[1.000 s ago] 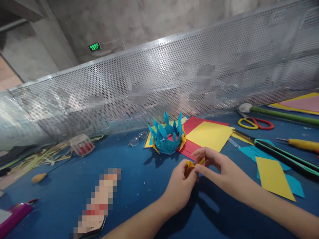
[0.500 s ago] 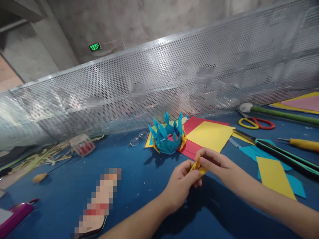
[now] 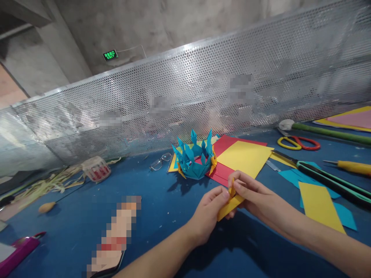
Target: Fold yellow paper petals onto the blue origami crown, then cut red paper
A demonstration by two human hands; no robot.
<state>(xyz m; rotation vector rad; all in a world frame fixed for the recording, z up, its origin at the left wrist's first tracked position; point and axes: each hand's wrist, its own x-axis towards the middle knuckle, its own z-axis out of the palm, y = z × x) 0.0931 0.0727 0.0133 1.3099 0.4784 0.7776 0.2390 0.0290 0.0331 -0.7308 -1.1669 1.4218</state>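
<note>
Grip: left hand (image 3: 205, 217), right hand (image 3: 255, 195) pinching folded paper (image 3: 227, 209); tub (image 3: 92, 163): red contents (image 3: 100, 174)

To the far left of my blue worktop (image 3: 145, 247) I see pale dried stalks (image 3: 55, 181) beside a clear container (image 3: 96, 170) with red inside. Nearer me lie a tan-tipped stick (image 3: 47, 207), a purple object (image 3: 21, 247) at the left edge, and a flat, dark-edged item (image 3: 117, 231), its face blurred out. Far off, eyeglasses (image 3: 156, 165) rest before a perforated metal screen (image 3: 185, 85); beyond it, a green exit sign (image 3: 110, 55) hangs on the concrete wall (image 3: 203, 19). On my far right, a white-ended green stem (image 3: 330, 131) lies behind red-and-yellow scissors (image 3: 307, 143).
</note>
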